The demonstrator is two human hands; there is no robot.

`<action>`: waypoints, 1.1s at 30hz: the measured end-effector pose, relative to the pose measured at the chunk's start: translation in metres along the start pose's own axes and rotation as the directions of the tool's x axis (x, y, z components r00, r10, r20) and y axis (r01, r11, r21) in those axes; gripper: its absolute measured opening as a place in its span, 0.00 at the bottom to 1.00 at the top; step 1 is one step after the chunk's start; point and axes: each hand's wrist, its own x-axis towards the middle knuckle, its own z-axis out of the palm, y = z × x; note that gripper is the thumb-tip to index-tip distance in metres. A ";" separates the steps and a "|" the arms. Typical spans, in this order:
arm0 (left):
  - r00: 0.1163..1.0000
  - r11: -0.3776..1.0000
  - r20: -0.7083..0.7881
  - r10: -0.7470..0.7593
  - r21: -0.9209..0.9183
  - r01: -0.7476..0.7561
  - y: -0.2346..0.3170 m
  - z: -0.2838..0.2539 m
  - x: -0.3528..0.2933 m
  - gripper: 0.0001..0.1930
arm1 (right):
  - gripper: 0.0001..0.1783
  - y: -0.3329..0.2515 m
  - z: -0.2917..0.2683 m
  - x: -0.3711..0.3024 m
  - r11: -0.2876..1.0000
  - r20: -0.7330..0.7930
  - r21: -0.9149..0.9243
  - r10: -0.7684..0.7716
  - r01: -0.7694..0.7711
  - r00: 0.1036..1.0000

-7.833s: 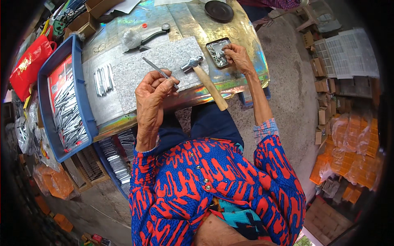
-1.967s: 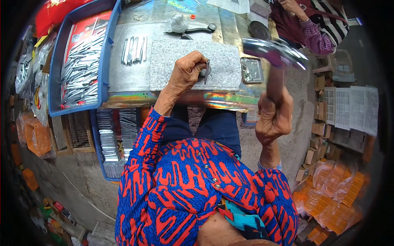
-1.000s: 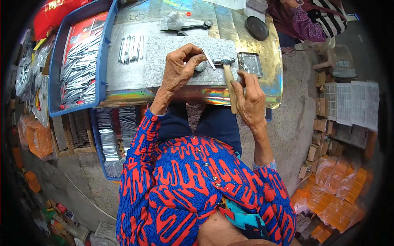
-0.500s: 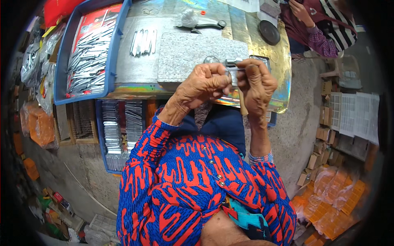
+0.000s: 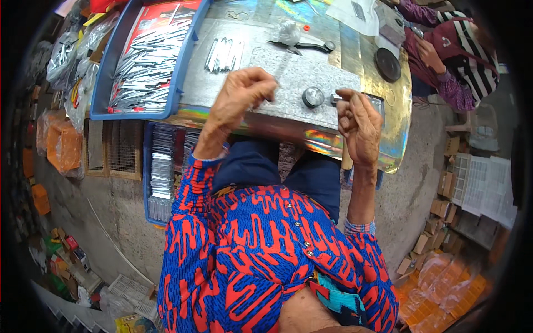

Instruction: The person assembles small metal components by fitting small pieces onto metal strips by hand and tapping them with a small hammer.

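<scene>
While a blue plastic tray [image 5: 180, 66] full of loose metal strips [image 5: 149, 69] stands at the far left, a short row of similar strips [image 5: 224, 54] lies beside it. The left hand [image 5: 244, 95] pinches a thin strip [image 5: 285, 64], blurred, above the stone slab [image 5: 327, 75]. On this slab rests a round metal piece [image 5: 312, 97]. Next, the right hand [image 5: 361, 119] covers part of a wooden-handled hammer [image 5: 347, 158], fingers half bent; whether they grip something, I cannot tell.

Head-worn left fisheye: faces down, torso [image 5: 239, 238] close below, workbench [image 5: 397, 125] beyond.
</scene>
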 end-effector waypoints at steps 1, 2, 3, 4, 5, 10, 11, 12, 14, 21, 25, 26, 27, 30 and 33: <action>0.992 0.988 -0.105 0.071 0.142 -0.056 -0.004 -0.016 0.006 0.06 | 0.15 0.002 -0.003 -0.002 1.000 -0.025 0.021 0.004 -0.003 1.000; 0.968 0.954 -0.196 0.154 0.286 -0.094 -0.009 -0.031 0.014 0.06 | 0.15 0.005 -0.007 -0.003 1.000 -0.019 0.023 0.004 -0.003 1.000; 0.944 0.906 -0.275 0.184 0.420 -0.054 -0.017 -0.046 0.025 0.07 | 0.14 0.008 -0.012 -0.005 1.000 -0.054 0.024 -0.003 0.005 0.999; 0.905 0.838 -0.360 0.227 0.545 0.007 -0.019 -0.057 0.031 0.08 | 0.13 0.010 -0.014 -0.005 0.999 -0.076 0.031 -0.006 0.008 0.997; 0.857 0.735 -0.418 0.303 0.674 0.069 -0.023 -0.066 0.038 0.09 | 0.12 0.010 -0.014 -0.005 0.997 -0.079 0.076 -0.014 0.020 0.997; 0.773 0.443 -0.429 0.468 0.870 0.215 -0.050 -0.096 0.064 0.06 | 0.11 0.015 -0.019 -0.007 0.999 -0.066 0.049 -0.007 0.010 0.998; 0.759 0.403 -0.444 0.476 0.877 0.260 -0.058 -0.104 0.068 0.06 | 0.11 0.016 -0.018 -0.007 0.999 -0.065 0.048 0.002 0.001 0.998; 0.750 0.364 -0.452 0.484 0.883 0.297 -0.060 -0.104 0.070 0.07 | 0.11 0.015 -0.020 -0.008 0.999 -0.073 0.046 0.007 -0.004 0.997; 0.721 0.396 -0.496 0.484 0.859 0.324 -0.065 -0.104 0.070 0.06 | 0.11 0.015 -0.021 -0.009 0.999 -0.075 0.035 0.013 -0.010 0.997; 0.730 0.608 -0.404 0.552 0.793 -0.021 -0.021 -0.090 0.032 0.04 | 0.10 0.015 -0.034 -0.008 1.000 -0.135 0.008 -0.022 0.024 0.991; 0.719 0.539 -0.424 0.551 0.838 0.082 0.010 -0.131 0.000 0.06 | 0.10 0.017 -0.043 -0.007 0.999 -0.164 -0.008 -0.041 0.040 0.986; 0.706 0.493 -0.443 0.553 0.857 0.152 0.014 -0.146 -0.002 0.06 | 0.10 0.018 -0.045 -0.007 0.999 -0.163 -0.006 -0.041 0.040 0.986; 0.705 0.440 -0.513 0.490 0.844 0.308 0.012 -0.166 -0.007 0.06 | 0.10 0.020 -0.046 -0.006 0.999 -0.158 -0.015 -0.046 0.045 0.986; 0.773 0.300 -0.445 0.452 0.892 0.337 0.000 -0.209 -0.009 0.08 | 0.10 0.022 -0.050 -0.006 0.998 -0.163 -0.017 -0.055 0.053 0.985; 0.892 0.126 -0.313 0.325 0.949 0.287 -0.005 -0.225 -0.009 0.11 | 0.10 0.024 -0.052 -0.007 0.997 -0.184 -0.051 -0.068 0.059 0.981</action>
